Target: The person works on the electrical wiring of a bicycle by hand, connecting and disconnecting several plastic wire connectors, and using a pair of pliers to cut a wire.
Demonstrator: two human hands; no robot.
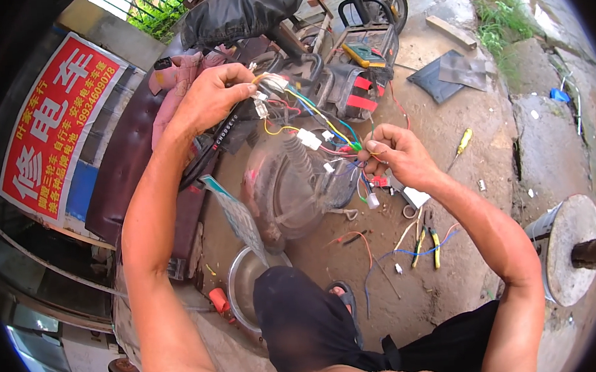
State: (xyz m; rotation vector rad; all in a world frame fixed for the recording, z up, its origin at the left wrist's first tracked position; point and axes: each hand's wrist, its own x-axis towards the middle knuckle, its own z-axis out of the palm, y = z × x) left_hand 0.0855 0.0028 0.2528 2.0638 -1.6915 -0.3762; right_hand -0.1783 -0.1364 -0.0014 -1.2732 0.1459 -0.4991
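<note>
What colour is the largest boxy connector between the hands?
White boxy plastic connector, seen best in the head view.

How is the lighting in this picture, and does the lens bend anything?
Head view: soft daylight, no hard shadow standing out around the wires; head view: bright glare on the wet-looking pavement, upper right; head view: fisheye distortion toward the dark rounded rim, with the red sign slanting at left.

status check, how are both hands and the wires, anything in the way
Left hand gripping wire bundle, upper end. Right hand pinching wires lower down. No obstruction seen between hands; pliers on ground, apart.
</note>
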